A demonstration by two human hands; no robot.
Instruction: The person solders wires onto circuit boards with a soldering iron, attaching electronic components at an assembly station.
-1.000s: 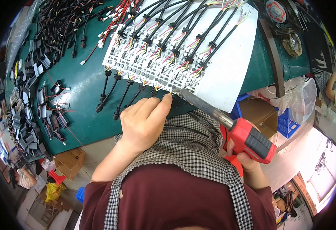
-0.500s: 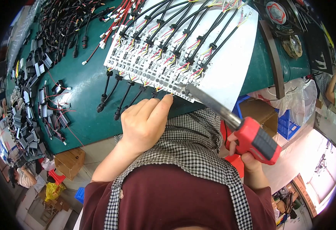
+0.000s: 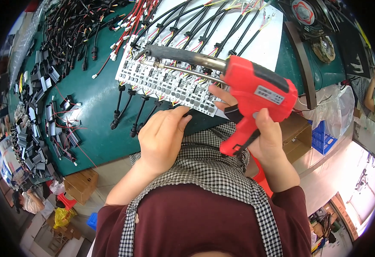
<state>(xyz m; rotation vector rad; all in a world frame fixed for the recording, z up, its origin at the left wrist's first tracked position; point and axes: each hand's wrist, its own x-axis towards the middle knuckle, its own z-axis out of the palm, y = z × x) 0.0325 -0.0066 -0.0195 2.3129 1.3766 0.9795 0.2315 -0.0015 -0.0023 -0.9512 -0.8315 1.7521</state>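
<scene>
My right hand (image 3: 266, 135) grips a red soldering gun (image 3: 262, 88) by its handle, with the fingers partly behind it. Its long dark barrel (image 3: 183, 55) reaches left over the white circuit board panel (image 3: 153, 81), with the tip above the panel's upper left part. A thin metal tube (image 3: 187, 72) runs below the barrel. My left hand (image 3: 159, 137) is closed at the panel's near edge, thumb and forefinger pinching a black cable (image 3: 188, 112), mostly hidden by the hand. Black cables with coloured wires (image 3: 176, 25) lead from the far side; shorter ones (image 3: 139, 112) hang off the near edge.
The panel lies on a white sheet (image 3: 264, 47) on a green table (image 3: 97, 137). Black cables (image 3: 71, 30) and red wires (image 3: 129, 25) pile up at the back. Small dark housings (image 3: 29, 124) crowd the left. A brown bar (image 3: 301, 64) and a fan (image 3: 303, 12) stand right.
My right hand has raised the soldering gun and swung it up and left, so its tip moved from the panel's near right part to its upper left. My left hand has barely moved.
</scene>
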